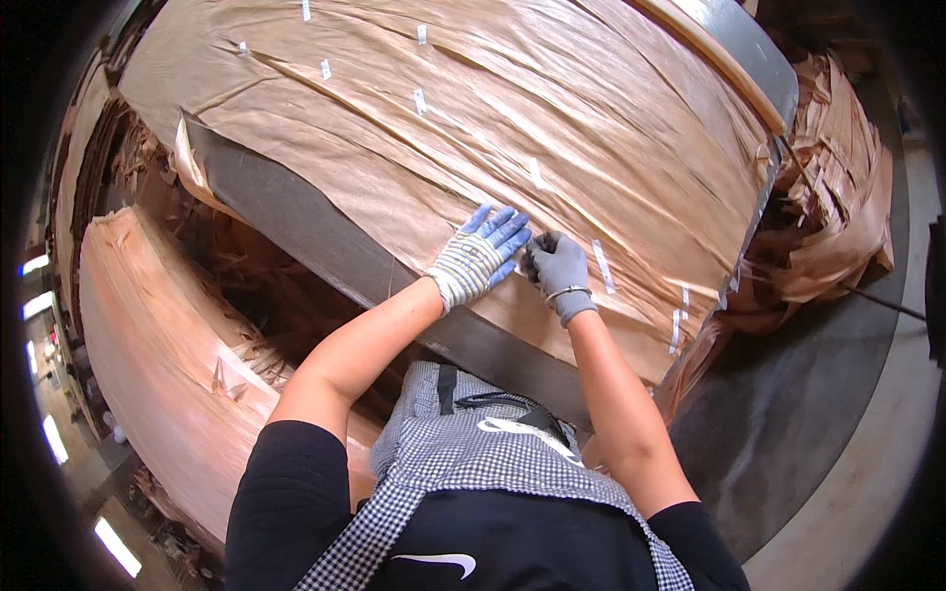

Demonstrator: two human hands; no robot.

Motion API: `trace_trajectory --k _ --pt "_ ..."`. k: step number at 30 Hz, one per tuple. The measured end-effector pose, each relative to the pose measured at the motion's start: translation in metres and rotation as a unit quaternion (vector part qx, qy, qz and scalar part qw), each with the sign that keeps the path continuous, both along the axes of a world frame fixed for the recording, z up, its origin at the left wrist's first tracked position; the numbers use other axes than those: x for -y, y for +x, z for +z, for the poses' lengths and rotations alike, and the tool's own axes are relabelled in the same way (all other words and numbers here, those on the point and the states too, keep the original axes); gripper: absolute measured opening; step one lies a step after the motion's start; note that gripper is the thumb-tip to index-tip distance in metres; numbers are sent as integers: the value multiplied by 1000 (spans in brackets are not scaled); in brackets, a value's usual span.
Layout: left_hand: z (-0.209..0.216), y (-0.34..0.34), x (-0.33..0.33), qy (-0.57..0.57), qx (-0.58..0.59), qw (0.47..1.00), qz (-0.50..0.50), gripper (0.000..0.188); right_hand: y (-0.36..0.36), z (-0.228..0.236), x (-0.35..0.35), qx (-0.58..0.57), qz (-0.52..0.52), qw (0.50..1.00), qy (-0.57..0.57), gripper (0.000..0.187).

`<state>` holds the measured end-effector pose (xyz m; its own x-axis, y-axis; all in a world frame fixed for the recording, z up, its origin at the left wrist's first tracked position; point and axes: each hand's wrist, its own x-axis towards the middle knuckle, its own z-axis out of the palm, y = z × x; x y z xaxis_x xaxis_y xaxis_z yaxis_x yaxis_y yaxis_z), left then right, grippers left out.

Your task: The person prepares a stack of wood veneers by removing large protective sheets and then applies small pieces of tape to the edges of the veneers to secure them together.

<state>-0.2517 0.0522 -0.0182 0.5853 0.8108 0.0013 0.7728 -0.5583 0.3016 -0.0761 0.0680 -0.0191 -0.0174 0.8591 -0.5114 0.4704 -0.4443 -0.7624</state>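
Observation:
A thin brown wood veneer sheet (374, 128), wrinkled along its grain, covers a dark worktable (286, 202). My left hand (478, 258), in a striped glove with blue fingers, lies flat on the sheet near its front edge, fingers stretched out. Just to its right is my right hand (559, 266) in a grey glove, fingers curled and pinched together at the left fingertips. Whatever the pinch may hold is hidden. Short white tape strips (603, 267) stick to the sheet in several places, one of them right beside my right hand.
A tall stack of pale veneer (158, 335) stands at the left. Crumpled veneer scraps (838, 187) heap up at the right. A wooden rod (714, 54) lies across the sheet's far right edge. Dark flooring (788, 424) shows at the lower right.

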Motion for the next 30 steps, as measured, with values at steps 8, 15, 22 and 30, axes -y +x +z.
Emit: trace_trajectory --k 8,15,22,30 --pt "10 21 9 54 -18 998 15 52 108 52 4 14 -78 997 23 16" --pt "8 89 41 -23 32 990 -134 71 179 72 104 -51 -306 950 -40 19" --pt "6 96 66 16 -28 992 -125 63 179 68 138 -127 -286 946 -80 16" --pt "7 121 93 -31 -26 993 -111 66 169 31 151 -159 -223 957 -95 15"
